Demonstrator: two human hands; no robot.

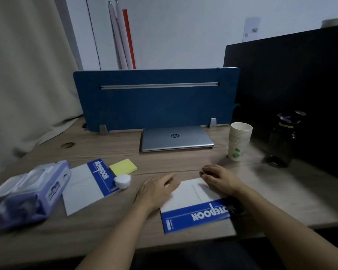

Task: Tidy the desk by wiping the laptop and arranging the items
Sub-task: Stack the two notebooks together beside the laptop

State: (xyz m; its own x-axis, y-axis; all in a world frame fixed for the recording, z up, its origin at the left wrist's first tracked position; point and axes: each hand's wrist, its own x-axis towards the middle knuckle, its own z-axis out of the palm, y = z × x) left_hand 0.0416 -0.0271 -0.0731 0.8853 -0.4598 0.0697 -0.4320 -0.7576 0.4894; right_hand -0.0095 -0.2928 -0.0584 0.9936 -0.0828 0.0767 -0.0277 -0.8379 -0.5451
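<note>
Nearest us, a white notebook (198, 206) with a blue band printed "NOTEBOOK" lies at the desk's (105, 227) near edge. Our left hand (157, 189) rests on its left edge and our right hand (220, 177) on its far right corner, fingers loosely spread and flat, gripping nothing. To the left lie a second notebook (87, 187), a small white round object (123, 180) touching its blue band, a yellow sticky-note pad (123, 167), and a purple wipes pack (27, 193). Farther back, the silver laptop (176, 138) lies closed against the blue divider (156, 98). A stack of paper cups (239, 141) stands to its right, beside a dark bottle (283, 139).
</note>
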